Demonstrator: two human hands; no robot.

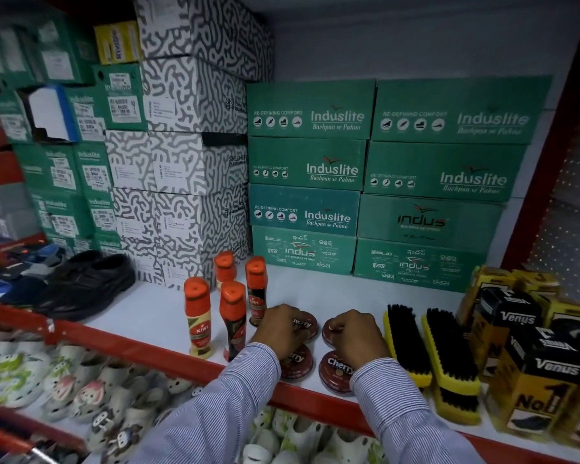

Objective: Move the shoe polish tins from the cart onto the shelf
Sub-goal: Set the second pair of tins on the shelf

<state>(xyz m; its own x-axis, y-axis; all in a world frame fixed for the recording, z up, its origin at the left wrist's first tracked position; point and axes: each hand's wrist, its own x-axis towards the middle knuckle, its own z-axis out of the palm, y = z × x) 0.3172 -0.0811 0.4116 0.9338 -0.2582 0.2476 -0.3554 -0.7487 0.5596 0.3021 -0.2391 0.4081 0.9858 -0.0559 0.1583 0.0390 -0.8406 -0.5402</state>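
Observation:
Round dark red Cherry polish tins lie flat on the white shelf (315, 289) in two rows. My left hand (280, 329) is curled over the rear left tin (307, 324), and the front left tin (297, 365) shows below that wrist. My right hand (357, 334) grips the rear right tin (332, 331). The front right tin (335, 371) lies near the shelf's red front edge. Both hands rest their tins on the shelf. No cart is recognisable in view.
Several orange-capped Kiwi polish bottles (233, 316) stand just left of the tins. Two yellow-backed black brushes (429, 349) lie to the right, then yellow Venus boxes (529, 366). Green Induslite shoe boxes (308, 212) stack behind. Black shoes (87, 283) sit at left.

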